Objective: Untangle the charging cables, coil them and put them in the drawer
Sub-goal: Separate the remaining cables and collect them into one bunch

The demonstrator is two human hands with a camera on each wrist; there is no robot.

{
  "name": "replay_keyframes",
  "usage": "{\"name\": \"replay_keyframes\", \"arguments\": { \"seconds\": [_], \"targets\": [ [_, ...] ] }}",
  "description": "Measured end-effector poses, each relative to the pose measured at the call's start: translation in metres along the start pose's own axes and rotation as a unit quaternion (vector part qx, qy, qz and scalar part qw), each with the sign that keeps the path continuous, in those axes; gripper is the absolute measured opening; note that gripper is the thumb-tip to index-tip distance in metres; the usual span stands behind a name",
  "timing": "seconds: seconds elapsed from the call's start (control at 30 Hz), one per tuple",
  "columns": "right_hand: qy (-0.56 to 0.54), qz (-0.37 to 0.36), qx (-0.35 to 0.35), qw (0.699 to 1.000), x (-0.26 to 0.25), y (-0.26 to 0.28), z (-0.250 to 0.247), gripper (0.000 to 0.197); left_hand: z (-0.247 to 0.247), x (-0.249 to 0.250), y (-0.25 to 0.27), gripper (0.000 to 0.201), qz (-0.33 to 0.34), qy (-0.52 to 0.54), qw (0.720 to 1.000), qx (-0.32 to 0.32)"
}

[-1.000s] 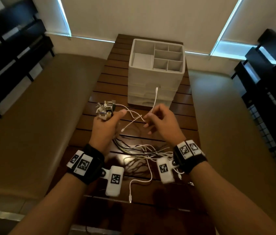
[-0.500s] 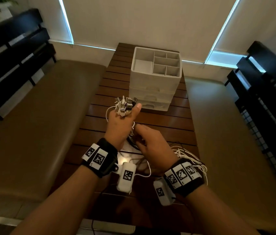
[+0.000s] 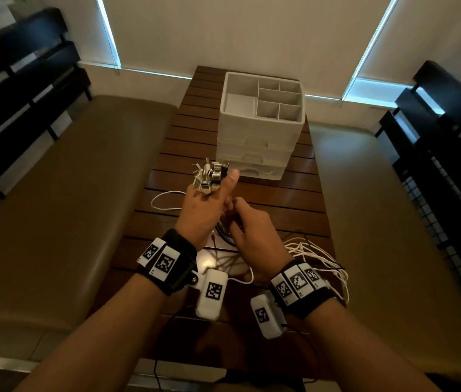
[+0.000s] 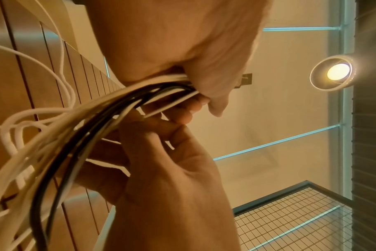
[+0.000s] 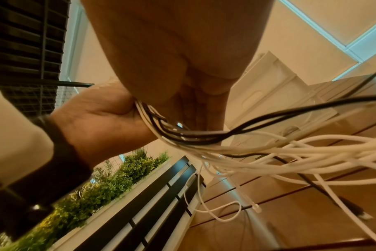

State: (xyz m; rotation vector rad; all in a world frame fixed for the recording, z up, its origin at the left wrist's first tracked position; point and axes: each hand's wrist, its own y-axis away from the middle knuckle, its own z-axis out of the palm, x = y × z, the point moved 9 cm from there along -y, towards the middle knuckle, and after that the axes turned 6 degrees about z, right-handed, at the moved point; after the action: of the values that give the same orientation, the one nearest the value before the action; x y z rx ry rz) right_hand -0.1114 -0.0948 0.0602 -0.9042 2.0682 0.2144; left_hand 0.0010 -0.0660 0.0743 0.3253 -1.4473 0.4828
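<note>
My left hand is a raised fist over the slatted wooden table, gripping a bundle of white and black charging cables. Their plugs stick out above the thumb. Directly below that fist, my right hand curls its fingers round the same cables. The loose white lengths trail off to the right past my right wrist, and one white loop lies left of the fist. The white drawer unit stands further back on the table with its drawers shut.
The drawer unit has an open compartment tray on top. Padded benches flank the table, with dark slatted backrests behind them and a wire-mesh panel at the right. A green plant stands behind the left bench.
My right hand dropped the single white cable end it held up and came in under the left fist onto the bundle. The loose cables swung to the right.
</note>
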Motion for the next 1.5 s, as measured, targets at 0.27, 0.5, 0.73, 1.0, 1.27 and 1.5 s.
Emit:
{"name": "replay_keyframes", "arguments": {
  "seconds": [0.27,0.5,0.73,1.0,1.27,1.5],
  "targets": [
    [-0.006,0.011,0.005,1.0,0.006,0.0,0.004,0.007,-0.001,-0.007,-0.004,0.038,0.001,0.042,0.999,0.016],
    [0.167,-0.061,-0.04,0.983,0.001,-0.013,-0.004,0.032,-0.01,0.003,-0.004,0.052,-0.015,0.102,0.995,0.015],
    [0.102,-0.009,-0.037,0.994,0.044,-0.035,-0.073,0.04,-0.067,-0.005,-0.019,0.056,-0.036,0.08,0.993,0.077],
    [0.254,0.069,-0.091,0.961,0.093,-0.05,-0.07,0.038,-0.077,-0.008,-0.024,0.053,-0.023,0.089,0.991,0.101],
    [0.268,0.115,-0.006,0.956,0.138,-0.048,-0.094,0.038,-0.132,0.001,-0.049,0.049,-0.013,0.086,0.982,0.17],
    [0.327,0.205,-0.018,0.922,0.18,-0.026,-0.118,0.036,-0.185,0.005,-0.06,0.048,-0.018,0.085,0.969,0.231]
  ]
}}
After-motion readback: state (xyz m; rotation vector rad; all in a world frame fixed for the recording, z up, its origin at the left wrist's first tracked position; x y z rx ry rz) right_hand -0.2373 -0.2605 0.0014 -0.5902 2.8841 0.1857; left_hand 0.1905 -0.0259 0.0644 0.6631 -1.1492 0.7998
